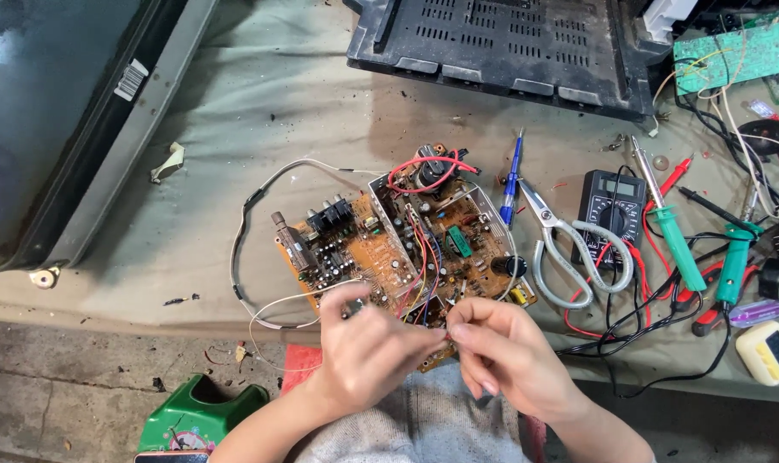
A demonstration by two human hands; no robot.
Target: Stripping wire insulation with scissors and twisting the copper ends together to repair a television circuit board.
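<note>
A: What's nearest?

B: Two hands at the board's near edge. The left hand (364,347) has its fingers bunched, pinching something small I can't make out. The right hand (501,351) pinches too, fingertips pressed together and meeting the left's over the board's near corner.

A: And the board?

B: The circuit board (398,249) lies flat on the cloth-covered table (235,171), its near edge hidden by the hands. Red wires (428,167) loop over its far end, and a thin white wire (252,257) curls off to the left.

A: What's beside it?

B: To the right, scissors (561,257), a blue screwdriver (512,176), a black multimeter (611,206) and two green-handled soldering irons (677,244), all among tangled leads. A green stool (196,416) sits lower left.

A: Farther off?

B: A black vented casing (501,43) at the top, a grey television set (55,111) top left, and a green board (728,56) top right.
</note>
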